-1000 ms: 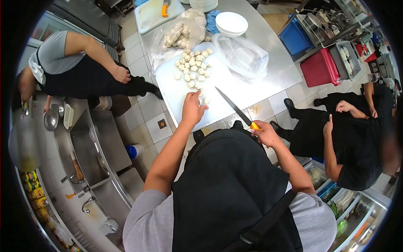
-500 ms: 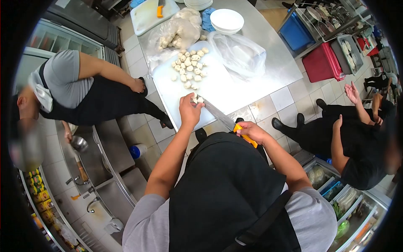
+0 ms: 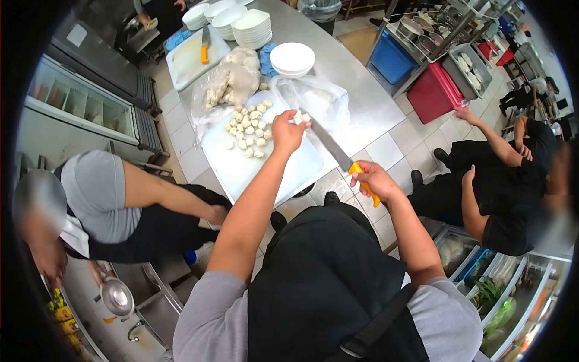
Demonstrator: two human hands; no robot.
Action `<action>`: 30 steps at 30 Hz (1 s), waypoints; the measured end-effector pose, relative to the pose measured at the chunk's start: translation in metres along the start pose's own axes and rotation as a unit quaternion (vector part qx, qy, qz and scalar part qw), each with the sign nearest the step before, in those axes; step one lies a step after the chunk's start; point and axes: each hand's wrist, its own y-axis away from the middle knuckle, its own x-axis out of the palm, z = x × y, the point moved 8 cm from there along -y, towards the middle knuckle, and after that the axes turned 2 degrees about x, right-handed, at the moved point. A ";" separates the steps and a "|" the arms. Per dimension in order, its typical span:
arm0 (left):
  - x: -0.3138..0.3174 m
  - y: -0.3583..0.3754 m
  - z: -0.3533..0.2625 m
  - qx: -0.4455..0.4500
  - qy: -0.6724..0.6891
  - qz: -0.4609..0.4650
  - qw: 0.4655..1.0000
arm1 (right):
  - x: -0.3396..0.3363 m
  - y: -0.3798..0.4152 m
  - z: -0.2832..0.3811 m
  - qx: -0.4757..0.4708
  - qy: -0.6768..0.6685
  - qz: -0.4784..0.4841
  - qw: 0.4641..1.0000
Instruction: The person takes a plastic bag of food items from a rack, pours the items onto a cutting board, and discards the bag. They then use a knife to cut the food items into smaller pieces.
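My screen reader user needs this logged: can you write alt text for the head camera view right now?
Seen from above, a person in a black apron holds white dough pieces in the left hand and a yellow-handled knife in the right hand, over a white cutting board scattered with more pieces. Stacked white bowls and plastic bags sit on the steel table; other people stand on either side.

— What's your work surface?
— You stand at a steel table (image 3: 362, 102). A white cutting board (image 3: 253, 166) lies on it in front of you, and a second board (image 3: 184, 57) lies at the far end.
— What else rests on the steel?
— Stacked white bowls (image 3: 292, 59), more bowl stacks (image 3: 250, 27), a blue cloth (image 3: 267, 51), and two clear plastic bags (image 3: 319, 99).
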 end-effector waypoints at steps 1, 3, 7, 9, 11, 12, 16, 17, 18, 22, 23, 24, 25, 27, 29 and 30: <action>0.024 -0.023 0.013 -0.068 0.054 0.045 0.995 | -0.009 -0.005 0.008 -0.006 0.019 -0.027 0.999; 0.056 -0.054 0.036 -0.136 0.106 0.092 0.981 | -0.022 -0.017 0.021 -0.012 0.052 -0.074 0.996; 0.062 -0.049 0.049 -0.316 0.396 0.075 0.859 | -0.028 -0.014 0.045 -0.029 0.148 -0.161 0.975; 0.011 -0.024 0.037 -0.238 0.259 0.015 0.936 | -0.027 -0.010 0.042 -0.053 0.202 -0.196 0.958; -0.030 0.009 0.063 -0.051 0.008 -0.049 0.998 | -0.022 0.003 0.038 -0.106 0.175 -0.222 0.953; -0.051 0.036 0.077 -0.062 -0.009 -0.077 0.995 | -0.017 0.005 0.029 -0.121 0.156 -0.203 0.959; -0.122 0.115 0.111 -0.158 -0.114 -0.106 0.975 | 0.019 0.014 -0.019 -0.045 0.087 -0.095 0.991; -0.130 0.125 0.120 -0.172 -0.117 -0.115 0.971 | 0.029 0.015 -0.027 -0.040 0.096 -0.081 0.991; -0.132 0.125 0.115 -0.103 -0.122 -0.112 0.981 | 0.038 0.015 -0.037 -0.006 0.117 -0.061 0.991; -0.119 0.114 0.088 0.010 -0.139 -0.089 0.986 | 0.056 0.012 -0.059 0.046 0.205 -0.015 0.978; -0.112 0.111 0.082 0.032 -0.164 -0.075 0.983 | 0.057 0.011 -0.062 0.054 0.253 -0.009 0.966; -0.109 0.106 0.084 0.025 -0.163 -0.080 0.983 | 0.057 0.007 -0.064 0.039 0.283 -0.011 0.958; -0.102 0.100 0.088 0.010 -0.162 -0.060 0.985 | 0.060 0.007 -0.060 0.041 0.288 -0.006 0.957; -0.094 0.102 0.095 -0.011 -0.161 -0.040 0.986 | 0.065 0.006 -0.042 -0.017 0.414 -0.025 0.910; -0.097 0.109 0.094 -0.052 -0.105 -0.036 0.992 | 0.066 -0.002 -0.045 -0.023 0.413 -0.028 0.910; -0.097 0.118 0.096 -0.055 -0.107 -0.032 0.992 | 0.065 -0.006 -0.044 -0.034 0.411 -0.035 0.910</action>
